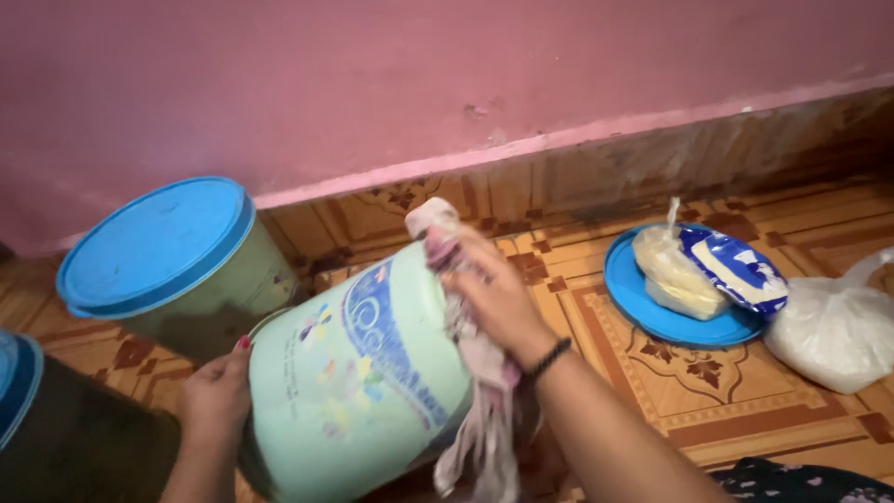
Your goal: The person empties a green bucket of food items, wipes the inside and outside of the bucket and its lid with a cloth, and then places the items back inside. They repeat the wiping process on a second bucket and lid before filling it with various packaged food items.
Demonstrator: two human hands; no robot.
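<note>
Hands work a tilted pale green bucket [358, 373] above the tiled floor [708, 391]. The left hand [216, 391] grips its bottom edge. The right hand [498, 293] presses a bunched cloth [470, 391] against its side.

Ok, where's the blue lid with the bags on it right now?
In the head view the blue lid lies on the tiled floor at right, near the wall, just right of the right hand and beside a white plastic bag.
</note>
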